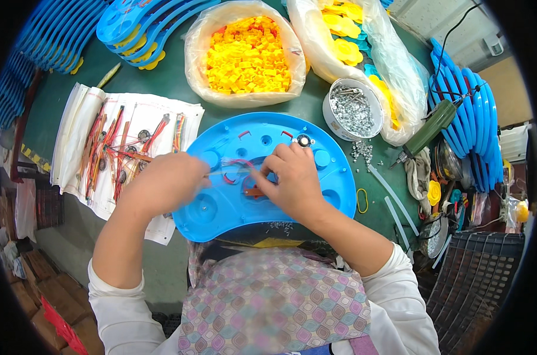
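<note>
A blue curved plastic panel (221,218) lies in front of me, with bosses, round recesses and small red parts. My right hand (293,177) is over its middle, thumb and fingers pinched on thin red and pale wires (239,163). Below those fingers shows a small orange-brown strip (255,192). Over the panel's left side my left hand (165,184) is closed and smeared by motion; a pale streak runs from it toward the right hand. What it grips is unclear. A round black-and-silver part (304,141) sits at the panel's upper right.
Wire assemblies (126,151) lie on white sheets (185,112) at left. Behind the panel stand a bag of yellow pieces (248,56) and a bowl of screws (354,109). A green power screwdriver (431,127) hangs at right, near stacked blue panels (472,112).
</note>
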`<state>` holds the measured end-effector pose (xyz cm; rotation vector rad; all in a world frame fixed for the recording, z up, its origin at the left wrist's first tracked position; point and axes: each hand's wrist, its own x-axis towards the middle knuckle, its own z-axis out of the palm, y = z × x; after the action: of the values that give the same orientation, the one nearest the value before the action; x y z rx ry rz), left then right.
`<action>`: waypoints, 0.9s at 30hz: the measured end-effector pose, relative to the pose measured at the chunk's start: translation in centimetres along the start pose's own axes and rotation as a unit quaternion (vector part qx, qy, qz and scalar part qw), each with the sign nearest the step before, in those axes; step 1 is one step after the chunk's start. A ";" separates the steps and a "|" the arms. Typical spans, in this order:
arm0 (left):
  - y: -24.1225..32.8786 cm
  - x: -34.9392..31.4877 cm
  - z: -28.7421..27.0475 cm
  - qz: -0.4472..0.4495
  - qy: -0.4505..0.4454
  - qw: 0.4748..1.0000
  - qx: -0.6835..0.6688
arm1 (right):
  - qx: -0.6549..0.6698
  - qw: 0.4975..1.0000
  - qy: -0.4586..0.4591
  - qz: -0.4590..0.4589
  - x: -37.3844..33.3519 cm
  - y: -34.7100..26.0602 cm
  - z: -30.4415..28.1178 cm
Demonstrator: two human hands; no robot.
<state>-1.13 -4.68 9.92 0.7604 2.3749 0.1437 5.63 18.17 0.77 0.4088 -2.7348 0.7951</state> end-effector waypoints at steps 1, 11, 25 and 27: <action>-0.3 -0.1 0.3 0.016 -0.013 1.000 -0.006 | -0.011 1.000 -0.009 -0.016 -0.1 -0.1 0.1; 2.9 2.5 6.7 0.098 0.198 0.943 -0.249 | 0.016 0.997 -0.024 -0.074 -0.2 -1.1 -0.9; 2.1 4.5 6.7 0.092 0.198 0.866 -0.449 | 0.013 0.962 0.034 -0.269 3.9 3.1 -2.4; 2.8 4.1 5.9 0.056 0.359 0.892 -0.269 | 0.113 0.981 0.001 -0.157 3.7 2.7 -1.6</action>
<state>1.21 -0.61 3.79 0.6267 2.7285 1.2709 1.60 20.54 1.91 0.8600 -2.4923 1.0135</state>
